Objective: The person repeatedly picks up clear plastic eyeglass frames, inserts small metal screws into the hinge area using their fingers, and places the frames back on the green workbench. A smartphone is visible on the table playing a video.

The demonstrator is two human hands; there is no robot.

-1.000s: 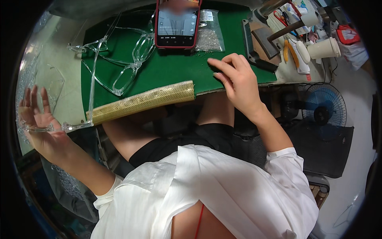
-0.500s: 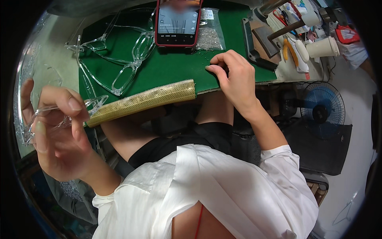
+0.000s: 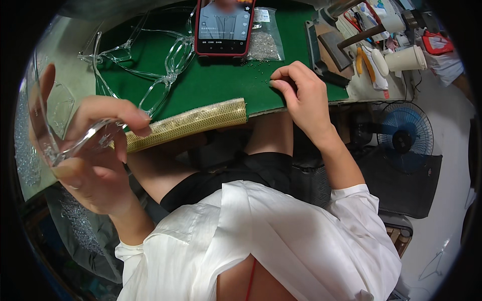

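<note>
At the left, raised off the bench, my left hand (image 3: 103, 188) grips a clear plastic eyeglass frame (image 3: 74, 150) with its fingers curled about it. My right hand (image 3: 307, 100) hovers over or rests on the green mat (image 3: 216, 83) near its front edge, thumb and forefinger pinched together. Whether something tiny sits between those fingertips I cannot make out. Just beyond them lie scattered small metal bits (image 3: 260, 70), next to a clear bag (image 3: 265, 42) full of similar pieces. Other clear eyeglass frames (image 3: 156, 95) lie on the mat, between my hands.
A phone (image 3: 223, 30) in a red case stands at the back. Along the front edge runs a gold mesh-covered pad (image 3: 196, 124). To the right are a metal bench tool (image 3: 329, 52), orange-handled pliers (image 3: 369, 67), a white cup (image 3: 406, 59) and a blue fan (image 3: 404, 138).
My left hand has turned the eyeglass frame, bringing one end upward. My right hand has shifted slightly right, its fingers still pinched.
</note>
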